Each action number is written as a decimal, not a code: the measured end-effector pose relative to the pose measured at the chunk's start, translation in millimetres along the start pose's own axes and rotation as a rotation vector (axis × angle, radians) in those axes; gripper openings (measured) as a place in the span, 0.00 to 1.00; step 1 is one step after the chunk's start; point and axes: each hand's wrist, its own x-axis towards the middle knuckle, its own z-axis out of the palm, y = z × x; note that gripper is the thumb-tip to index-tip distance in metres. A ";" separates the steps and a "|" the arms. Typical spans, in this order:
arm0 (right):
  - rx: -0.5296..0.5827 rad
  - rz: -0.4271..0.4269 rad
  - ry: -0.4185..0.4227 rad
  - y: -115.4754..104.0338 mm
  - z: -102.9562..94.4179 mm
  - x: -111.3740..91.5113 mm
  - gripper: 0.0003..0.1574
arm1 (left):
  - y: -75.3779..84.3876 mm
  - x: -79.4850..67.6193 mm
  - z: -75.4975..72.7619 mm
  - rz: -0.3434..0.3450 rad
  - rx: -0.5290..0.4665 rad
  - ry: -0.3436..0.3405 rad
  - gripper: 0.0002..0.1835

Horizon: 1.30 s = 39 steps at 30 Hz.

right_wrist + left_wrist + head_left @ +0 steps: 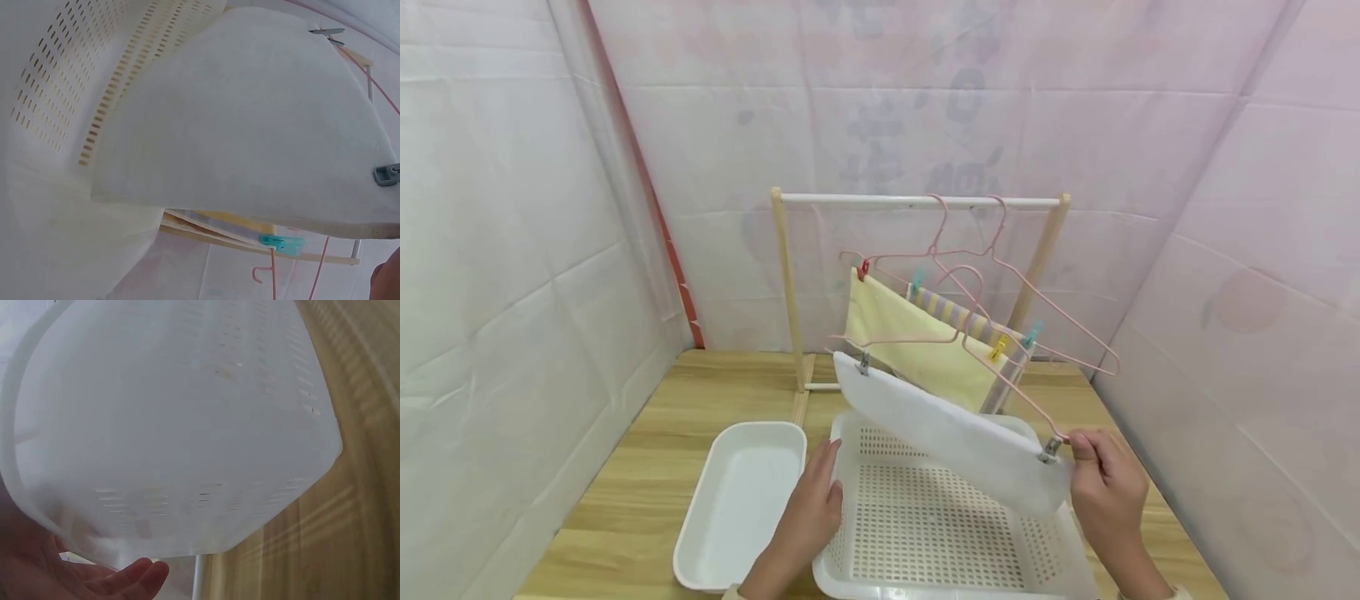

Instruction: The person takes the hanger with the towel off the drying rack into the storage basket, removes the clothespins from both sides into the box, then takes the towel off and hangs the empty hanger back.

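Hands well apart. Right hand (1108, 483) – thumb and fingers pinched on the right end of a pink hanger (910, 340), beside one of its grey clips (1049, 451). White cloth (947, 442) hangs tilted from these clips, above the white perforated basket (925, 533), in front of the rack (786, 292). Left hand (808, 508) – fingers relaxed, at the basket's left rim; cannot tell how firmly it touches. White tray (737, 492) lies left of the basket.

Faint grey characters (880, 146) on pale back sheet (715, 142), too blurred to read; nothing else legible.
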 end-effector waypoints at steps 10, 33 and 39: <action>0.018 0.003 -0.016 -3.9 -8.1 -5.8 0.09 | -0.3 10.5 -8.8 0.055 0.078 0.076 0.30; -0.031 0.157 -0.135 -9.5 -30.6 -20.2 0.13 | 38.8 43.9 -32.5 0.174 -0.066 0.284 0.22; -0.060 0.188 -0.142 -6.0 -35.0 -27.5 0.15 | 38.0 42.6 -24.3 0.200 -0.010 0.270 0.23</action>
